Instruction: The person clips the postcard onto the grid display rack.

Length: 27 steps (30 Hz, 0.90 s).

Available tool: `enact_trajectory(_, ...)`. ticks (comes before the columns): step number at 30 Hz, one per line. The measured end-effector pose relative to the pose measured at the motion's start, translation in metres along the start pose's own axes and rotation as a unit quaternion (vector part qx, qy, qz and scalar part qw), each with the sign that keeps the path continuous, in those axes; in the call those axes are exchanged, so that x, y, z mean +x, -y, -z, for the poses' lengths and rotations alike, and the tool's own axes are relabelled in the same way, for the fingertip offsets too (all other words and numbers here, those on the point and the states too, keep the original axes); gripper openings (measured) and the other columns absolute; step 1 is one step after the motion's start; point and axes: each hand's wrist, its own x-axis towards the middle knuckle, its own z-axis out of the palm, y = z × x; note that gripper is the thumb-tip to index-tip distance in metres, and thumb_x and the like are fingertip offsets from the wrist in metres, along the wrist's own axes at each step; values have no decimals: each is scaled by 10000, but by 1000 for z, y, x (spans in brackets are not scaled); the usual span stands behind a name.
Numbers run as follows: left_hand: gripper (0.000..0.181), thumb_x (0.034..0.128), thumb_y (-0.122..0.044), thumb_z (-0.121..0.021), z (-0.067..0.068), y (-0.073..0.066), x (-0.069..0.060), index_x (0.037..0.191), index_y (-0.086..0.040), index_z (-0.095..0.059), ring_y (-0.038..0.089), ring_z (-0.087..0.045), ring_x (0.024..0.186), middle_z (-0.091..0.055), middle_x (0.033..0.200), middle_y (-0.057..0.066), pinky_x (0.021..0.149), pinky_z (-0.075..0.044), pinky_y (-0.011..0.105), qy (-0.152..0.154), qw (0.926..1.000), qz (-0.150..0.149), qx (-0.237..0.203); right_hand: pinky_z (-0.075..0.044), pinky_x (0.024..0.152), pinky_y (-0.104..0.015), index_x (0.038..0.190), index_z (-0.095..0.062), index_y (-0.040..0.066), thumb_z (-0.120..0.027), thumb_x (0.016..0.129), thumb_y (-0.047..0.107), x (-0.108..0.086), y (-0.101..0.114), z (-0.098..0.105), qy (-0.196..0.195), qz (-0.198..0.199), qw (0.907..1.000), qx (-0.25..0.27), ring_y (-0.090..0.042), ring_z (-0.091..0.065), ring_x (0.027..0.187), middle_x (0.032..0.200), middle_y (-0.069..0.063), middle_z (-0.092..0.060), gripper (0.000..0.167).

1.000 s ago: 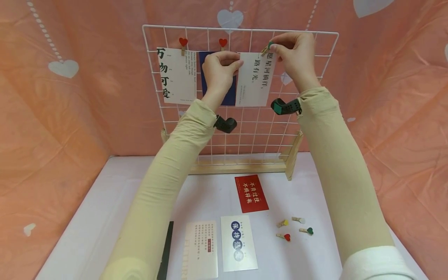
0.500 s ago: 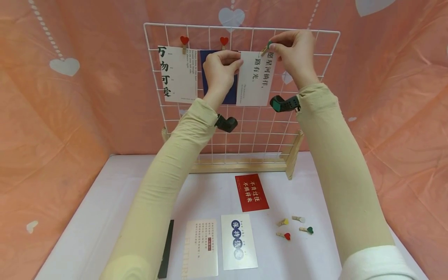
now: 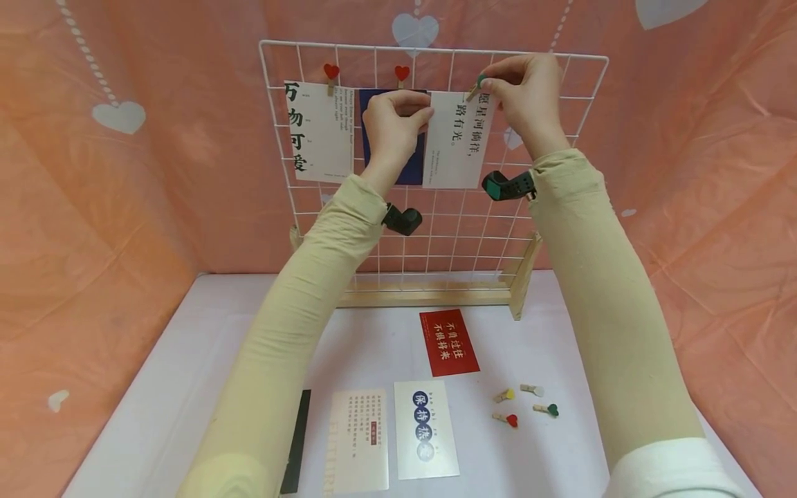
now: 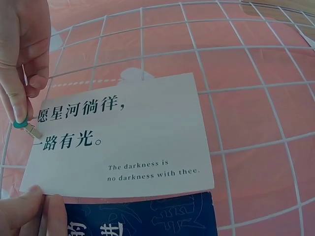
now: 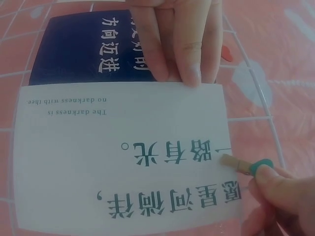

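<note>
Left hand (image 3: 392,128) pinches white card (image 3: 453,155) by one edge, at grid (image 3: 373,46). Right hand (image 3: 532,97) pinches green clip (image 5: 241,164), tip over card's top edge. Left hand blocks part of neighbouring blue card (image 5: 74,49). Red card (image 3: 450,343), loose clips (image 3: 506,395) on table (image 3: 498,463).

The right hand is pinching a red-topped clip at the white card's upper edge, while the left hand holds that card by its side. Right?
Not quite: the clip in the right hand is topped in green, not red, as the right wrist view shows. The left hand does hold the white card by its side.
</note>
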Motion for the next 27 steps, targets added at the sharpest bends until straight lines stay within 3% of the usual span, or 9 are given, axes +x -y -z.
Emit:
enact_trajectory(13, 156, 848, -17, -712, 4, -2, -4, 1000, -30, -743, 124, -680, 825, -722, 928, 81, 705, -546, 170, 143, 9995, 181, -208, -455, 696, -252, 1079, -733, 83, -650, 921, 161, 0, -4, 1, 76, 81, 9999, -104, -91, -552, 772, 997, -31, -666, 194)
enact_trajectory(27, 178, 848, 4, -704, 6, 1, -8, 1023, -16, -730, 133, -689, 817, -722, 942, 91, 705, -551, 180, 74, 9995, 207, -249, -490, 700, -256, 1074, -740, 93, -647, 921, 162, 1, -5, 1, 50, 37, 10000, 56, -82, -558, 665, 964, -4, -654, 191)
